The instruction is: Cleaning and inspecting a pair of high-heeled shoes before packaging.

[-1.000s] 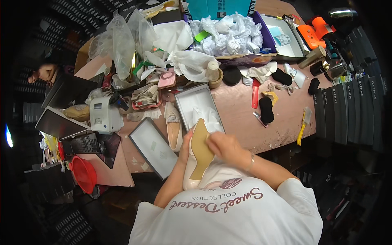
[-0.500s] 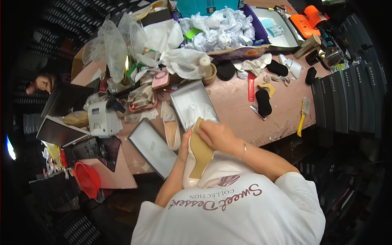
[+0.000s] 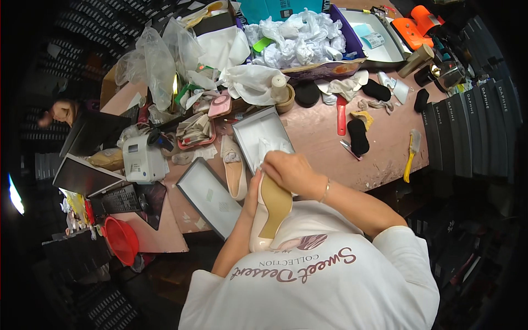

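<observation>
A pale, glossy shoe [image 3: 275,206] is held against the front of my shirt, its tan sole turned up and its toe pointing toward me. My left hand [image 3: 253,193] grips it along the left side. Across the heel end lies my right hand [image 3: 295,171], its fingers curled in and closed; whatever they pinch is hidden. Just beyond, an open grey shoebox [image 3: 257,127] has white tissue paper inside. The matching pale shoe [image 3: 235,175] lies on the table to the left, beside a grey box lid or tray [image 3: 208,193].
White crumpled paper fills a purple box [image 3: 324,69] at the back. Black pads, a red-handled tool [image 3: 341,116] and a yellow-handled brush [image 3: 411,157] lie to the right. Leftward are a white label printer [image 3: 142,159], a keyboard and a red basin [image 3: 120,240]. Dark shoeboxes [image 3: 467,132] line the right side.
My right hand has shifted toward the heel end of the shoe and now covers it. The left hand keeps its hold. The whole view has moved slightly.
</observation>
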The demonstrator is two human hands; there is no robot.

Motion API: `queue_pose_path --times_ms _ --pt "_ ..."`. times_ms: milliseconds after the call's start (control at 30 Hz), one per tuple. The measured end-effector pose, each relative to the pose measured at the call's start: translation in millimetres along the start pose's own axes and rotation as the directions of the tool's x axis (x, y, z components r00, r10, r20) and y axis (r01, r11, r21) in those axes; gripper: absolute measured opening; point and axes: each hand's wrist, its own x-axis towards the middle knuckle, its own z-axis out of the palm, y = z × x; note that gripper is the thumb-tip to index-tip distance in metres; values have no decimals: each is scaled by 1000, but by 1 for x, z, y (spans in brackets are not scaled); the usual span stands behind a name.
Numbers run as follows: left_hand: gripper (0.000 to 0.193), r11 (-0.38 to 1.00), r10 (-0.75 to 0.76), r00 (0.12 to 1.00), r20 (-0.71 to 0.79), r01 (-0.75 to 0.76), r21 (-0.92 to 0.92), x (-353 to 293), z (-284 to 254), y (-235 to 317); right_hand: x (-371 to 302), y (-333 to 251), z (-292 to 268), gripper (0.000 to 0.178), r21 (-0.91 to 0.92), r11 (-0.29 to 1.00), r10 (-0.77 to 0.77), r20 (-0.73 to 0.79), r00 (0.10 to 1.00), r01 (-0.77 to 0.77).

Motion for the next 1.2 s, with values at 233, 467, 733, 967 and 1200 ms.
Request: queue_pose_path --times_ms 233,467,733,967,1200 --pt "64 996 -26 992 126 37 -81 1 -20 -13 5 -8 -1 17 -27 999 34 53 998 -33" --pt "62 996 5 993 115 6 -93 -3 -20 -10 -21 -31 -7 20 14 999 30 129 991 -32" --pt "68 992 85 996 41 -88 90 -9 10 6 -13 33 3 21 3 993 114 -141 983 -115" --pt "94 889 390 902 186 -421 179 -16 7 50 -23 13 -38 14 689 535 552 152 820 -489" --pt "77 864 502 864 -47 -503 -21 -15 16 65 2 -36 -51 15 414 899 201 -98 975 -144"
